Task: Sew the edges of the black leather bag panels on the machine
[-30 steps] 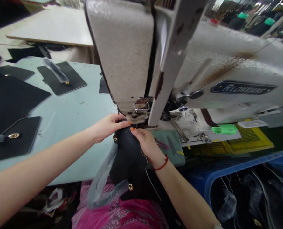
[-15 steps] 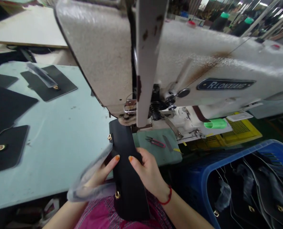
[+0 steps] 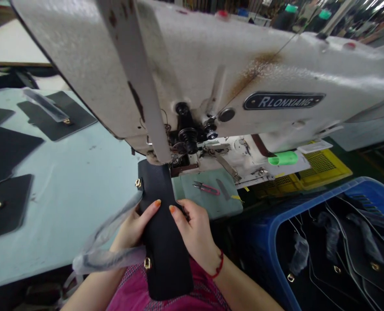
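A long black leather strip (image 3: 162,233) with small gold rings runs from under the sewing machine head (image 3: 166,86) down to my lap. My left hand (image 3: 133,226) grips its left edge, thumb on top, with a clear plastic sleeve (image 3: 104,250) hanging beside it. My right hand (image 3: 193,229) grips the right edge, thumb on the leather, a red cord on the wrist. Both hands sit about midway along the strip, below the needle area (image 3: 179,157).
Black leather panels with gold clasps (image 3: 4,207) lie on the pale blue table (image 3: 82,190) at left. Pink thread snips (image 3: 206,188) rest on a green pad. A blue crate (image 3: 308,216) of black pieces stands at right, behind it a yellow tray (image 3: 328,170).
My hands have slid down from the needle to the middle of the strip, which now lies straight under the machine. My view has shifted right.
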`<state>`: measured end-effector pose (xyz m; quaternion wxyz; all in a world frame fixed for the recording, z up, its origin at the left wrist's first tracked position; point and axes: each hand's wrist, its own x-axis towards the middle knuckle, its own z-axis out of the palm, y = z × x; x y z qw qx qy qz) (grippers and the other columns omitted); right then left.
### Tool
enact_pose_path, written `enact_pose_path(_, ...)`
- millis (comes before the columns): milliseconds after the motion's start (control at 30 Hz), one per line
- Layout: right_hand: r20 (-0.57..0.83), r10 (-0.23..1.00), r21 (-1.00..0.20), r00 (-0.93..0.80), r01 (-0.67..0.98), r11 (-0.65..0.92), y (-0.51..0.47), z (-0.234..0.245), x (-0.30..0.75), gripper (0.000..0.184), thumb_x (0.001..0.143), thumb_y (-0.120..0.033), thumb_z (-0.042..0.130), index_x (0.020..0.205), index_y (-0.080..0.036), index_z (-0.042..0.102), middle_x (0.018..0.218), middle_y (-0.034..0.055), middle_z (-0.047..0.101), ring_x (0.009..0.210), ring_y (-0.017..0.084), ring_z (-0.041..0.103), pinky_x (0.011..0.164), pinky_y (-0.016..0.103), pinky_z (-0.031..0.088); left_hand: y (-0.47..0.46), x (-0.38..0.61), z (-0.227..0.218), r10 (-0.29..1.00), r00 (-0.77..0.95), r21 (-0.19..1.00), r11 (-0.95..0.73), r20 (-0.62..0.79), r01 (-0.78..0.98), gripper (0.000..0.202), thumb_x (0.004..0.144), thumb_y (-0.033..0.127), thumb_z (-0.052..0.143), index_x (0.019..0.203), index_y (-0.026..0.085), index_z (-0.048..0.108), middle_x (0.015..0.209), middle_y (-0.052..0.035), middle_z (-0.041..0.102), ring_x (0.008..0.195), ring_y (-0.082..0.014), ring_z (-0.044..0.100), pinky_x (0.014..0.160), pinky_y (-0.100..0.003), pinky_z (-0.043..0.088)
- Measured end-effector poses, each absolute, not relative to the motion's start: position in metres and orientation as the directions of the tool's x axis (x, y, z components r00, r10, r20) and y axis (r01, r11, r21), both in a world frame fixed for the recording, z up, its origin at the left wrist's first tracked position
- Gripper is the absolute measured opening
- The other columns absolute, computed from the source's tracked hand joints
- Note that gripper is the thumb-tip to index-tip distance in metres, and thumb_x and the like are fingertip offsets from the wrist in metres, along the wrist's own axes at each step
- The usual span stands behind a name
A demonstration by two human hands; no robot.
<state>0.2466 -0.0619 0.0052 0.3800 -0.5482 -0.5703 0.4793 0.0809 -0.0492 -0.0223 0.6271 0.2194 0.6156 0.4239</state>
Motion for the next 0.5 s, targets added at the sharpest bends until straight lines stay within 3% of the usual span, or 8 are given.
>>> enact_pose_path(167,-0.153,0.981,-0.971,-0.115,0.202,-0.128,-0.058,0.010,0.248,0.036,0.094,-0.040,0.054,0.067,-0.017,0.050,0.060,-0.0039,0.042,0.056,0.008,0.038,0.051,0.022,0.028,-0.051,0.084,-0.010,0.779,-0.037,0.751,0.590,-0.626,-0.298,0.057,0.064,0.049,0.081,0.107,0.018,0.062,0.102,-0.0105,0.075,0.084,-0.0309,0.073,0.068,-0.035,0.061)
enact_pose_path(500,-0.240,0.962,-0.968,-0.133,0.106,-0.227,-0.053,0.011,0.249,0.039,0.091,-0.042,0.056,0.063,-0.018,0.043,0.059,-0.0051,0.034,0.055,0.008,0.032,0.049,0.022,0.025,-0.051,0.090,-0.003,0.757,-0.012,0.708,0.606,-0.654,-0.364,0.054,0.066,0.050,0.079,0.106,0.018,0.063,0.096,-0.0101,0.076,0.082,-0.0307,0.073,0.071,-0.036,0.061)
